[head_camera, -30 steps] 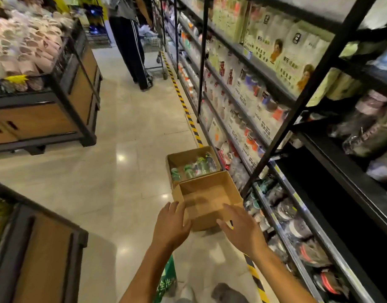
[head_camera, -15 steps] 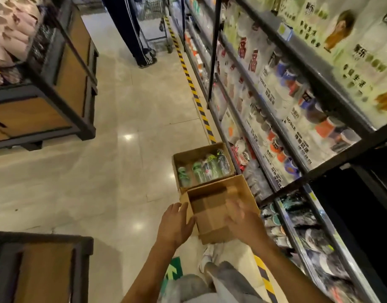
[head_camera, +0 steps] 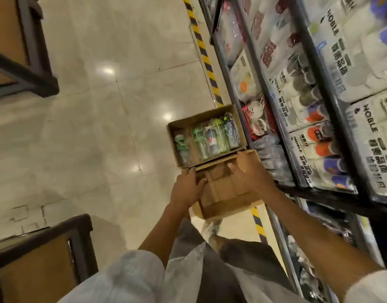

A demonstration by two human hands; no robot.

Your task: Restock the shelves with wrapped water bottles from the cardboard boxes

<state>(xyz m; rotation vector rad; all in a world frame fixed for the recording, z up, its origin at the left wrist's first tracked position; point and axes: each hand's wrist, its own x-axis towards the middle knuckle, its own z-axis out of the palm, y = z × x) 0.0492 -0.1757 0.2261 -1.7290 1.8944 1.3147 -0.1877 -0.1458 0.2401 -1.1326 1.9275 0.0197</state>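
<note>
Wrapped water bottles (head_camera: 210, 138) lie side by side in an open cardboard box (head_camera: 206, 136) on the floor (head_camera: 100, 127), hard against the foot of the shelves (head_camera: 297, 106); green caps and blue labels show through the plastic wrap. Just on the near side of that box, touching it, sits an empty cardboard box (head_camera: 227, 189), its bare brown bottom in plain sight. The left hand (head_camera: 186, 189) holds the empty box at its left wall, fingers (head_camera: 191, 171) curled over the rim and thumb bent inside. The right hand (head_camera: 251, 178) takes the right wall, fingers bent down into the box over the rim. Both forearms reach in from the near edge of the view, pale sleeves (head_camera: 133, 278) pushed up, grey trousers (head_camera: 221, 270) below them. A yellow-and-black striped line (head_camera: 204, 60) runs along the floor beside the shelf base. The shelves carry white packs of cups marked NOBLE (head_camera: 332, 154) and clear wrapped goods lower down. Dark-framed wooden display stands (head_camera: 39, 259) flank the aisle on the left.
</note>
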